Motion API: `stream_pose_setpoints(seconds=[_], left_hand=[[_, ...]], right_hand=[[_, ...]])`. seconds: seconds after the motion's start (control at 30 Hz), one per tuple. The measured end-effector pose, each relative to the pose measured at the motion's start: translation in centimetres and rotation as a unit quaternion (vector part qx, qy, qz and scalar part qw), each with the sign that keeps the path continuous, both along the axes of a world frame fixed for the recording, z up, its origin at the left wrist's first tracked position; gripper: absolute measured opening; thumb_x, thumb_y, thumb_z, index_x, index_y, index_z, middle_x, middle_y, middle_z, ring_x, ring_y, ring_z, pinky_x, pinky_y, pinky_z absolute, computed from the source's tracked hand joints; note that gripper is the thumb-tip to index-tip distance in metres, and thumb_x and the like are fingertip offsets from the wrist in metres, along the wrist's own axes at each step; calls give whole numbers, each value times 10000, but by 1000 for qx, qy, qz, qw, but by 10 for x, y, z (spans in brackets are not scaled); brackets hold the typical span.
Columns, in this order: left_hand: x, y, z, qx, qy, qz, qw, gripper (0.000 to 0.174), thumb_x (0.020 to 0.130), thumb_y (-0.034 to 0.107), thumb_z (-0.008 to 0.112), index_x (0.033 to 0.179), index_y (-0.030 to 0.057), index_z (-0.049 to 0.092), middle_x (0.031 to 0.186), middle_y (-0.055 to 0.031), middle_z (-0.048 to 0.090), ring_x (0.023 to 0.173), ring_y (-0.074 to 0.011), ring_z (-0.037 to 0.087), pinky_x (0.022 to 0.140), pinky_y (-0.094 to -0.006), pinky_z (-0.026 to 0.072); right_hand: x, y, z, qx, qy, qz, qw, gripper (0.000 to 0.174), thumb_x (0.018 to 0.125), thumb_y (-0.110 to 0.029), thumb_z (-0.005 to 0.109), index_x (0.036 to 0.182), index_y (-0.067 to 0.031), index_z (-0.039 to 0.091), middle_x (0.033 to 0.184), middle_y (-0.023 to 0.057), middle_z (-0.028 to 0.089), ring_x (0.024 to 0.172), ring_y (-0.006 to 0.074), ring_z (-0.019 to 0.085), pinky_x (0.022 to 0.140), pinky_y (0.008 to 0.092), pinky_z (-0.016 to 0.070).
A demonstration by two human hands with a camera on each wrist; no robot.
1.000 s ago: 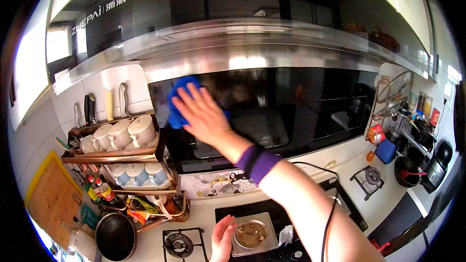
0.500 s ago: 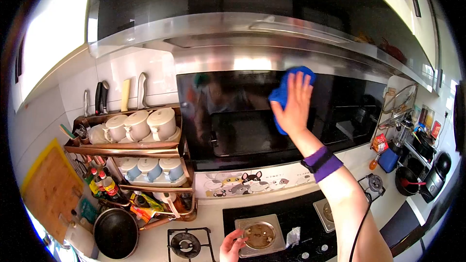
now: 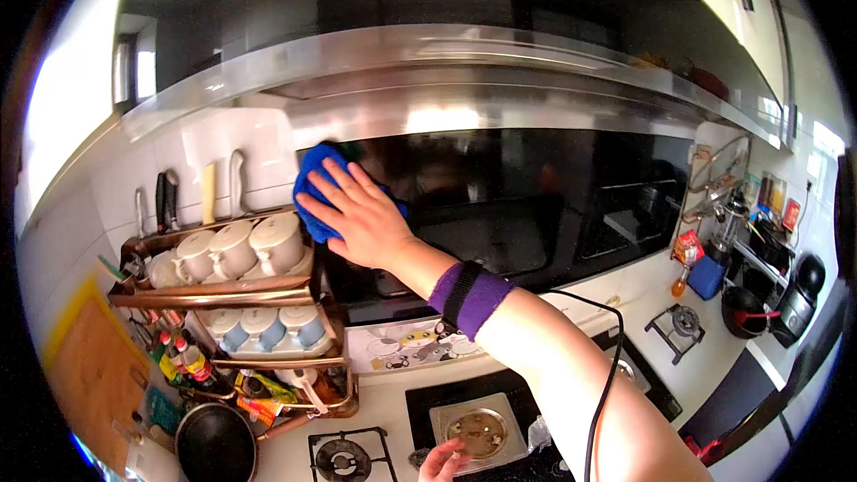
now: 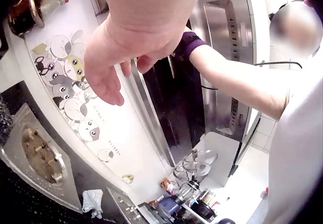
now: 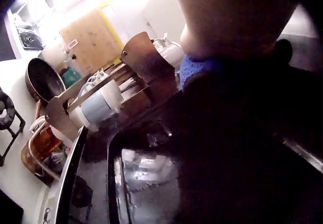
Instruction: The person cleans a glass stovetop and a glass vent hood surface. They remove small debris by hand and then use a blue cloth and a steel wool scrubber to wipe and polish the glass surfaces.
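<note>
With its fingers spread out straight, my right hand [image 3: 364,221] presses a blue cloth [image 3: 309,177] flat against the left end of the black glossy panel [image 3: 527,161] under the range hood. A sliver of the blue cloth [image 5: 194,68] shows beneath that hand in the right wrist view. My left hand [image 3: 443,462] hovers low near the black hob, in front of a dirty round burner recess [image 3: 486,428]. It carries nothing; in the left wrist view the left hand [image 4: 136,42] hangs with loose fingers.
A copper-coloured rack [image 3: 214,291] with lidded jars stands left of the panel, close to the cloth. Below it are a frying pan [image 3: 216,446] and a loose pan support [image 3: 344,460]. A black cable [image 3: 616,366] hangs by my right arm. Crumpled foil [image 4: 93,203] lies beside the burner.
My right hand first swept the blue cloth rightward across the panel, then back to its left end. My left hand stayed low by the burner, and the head view swung along.
</note>
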State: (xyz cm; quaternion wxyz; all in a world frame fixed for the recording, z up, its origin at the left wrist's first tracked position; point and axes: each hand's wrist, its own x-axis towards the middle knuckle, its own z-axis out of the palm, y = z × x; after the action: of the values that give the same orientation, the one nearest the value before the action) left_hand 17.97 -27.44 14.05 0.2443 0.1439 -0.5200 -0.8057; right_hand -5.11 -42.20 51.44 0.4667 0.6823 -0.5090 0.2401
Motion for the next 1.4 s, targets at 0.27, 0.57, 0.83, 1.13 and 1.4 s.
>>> stream_pose_setpoints(seconds=[0.27,0.57,0.83,1.13,1.4], left_hand=[[-37,24,23,-20,9,-67,998,354,1032,201,591,1351,48,567,1259,-72,656,1059,-178,672,875,-308,547],[-104,82,4,-26,-33,-119,992,392,1014,255,631,1359,80,570,1243,-58,663,1058,-167,670,865,-316,545],[-199,165,23,-43,-39,-129,990,401,1027,252,604,1373,58,548,1268,-74,652,1040,-178,670,851,-312,547],[-303,148,95,-229,-67,56,970,716,949,-16,602,1576,79,270,1605,-156,344,1404,-287,434,1116,-384,382],[-326,114,157,-608,-40,210,764,851,872,-30,639,1596,56,199,1643,-189,234,1523,-347,218,1224,-442,189]], right_hand=[[-93,110,1,-92,-72,-109,987,855,737,-223,702,1534,-154,400,1602,150,336,1520,384,213,1236,533,167],[-218,249,8,-171,-103,-222,954,858,769,-256,672,1553,-114,352,1606,175,310,1511,417,200,1228,557,173],[-346,380,-4,-219,-131,-268,929,870,749,-268,659,1543,-84,356,1602,191,309,1508,423,201,1241,540,161],[-465,500,-53,-288,-176,-305,890,830,795,-168,620,1552,-27,310,1613,230,265,1503,459,181,1230,555,169],[-333,379,-76,-184,-257,-237,919,1020,678,-349,830,1526,-56,347,1563,269,307,1472,514,211,1178,657,178]])
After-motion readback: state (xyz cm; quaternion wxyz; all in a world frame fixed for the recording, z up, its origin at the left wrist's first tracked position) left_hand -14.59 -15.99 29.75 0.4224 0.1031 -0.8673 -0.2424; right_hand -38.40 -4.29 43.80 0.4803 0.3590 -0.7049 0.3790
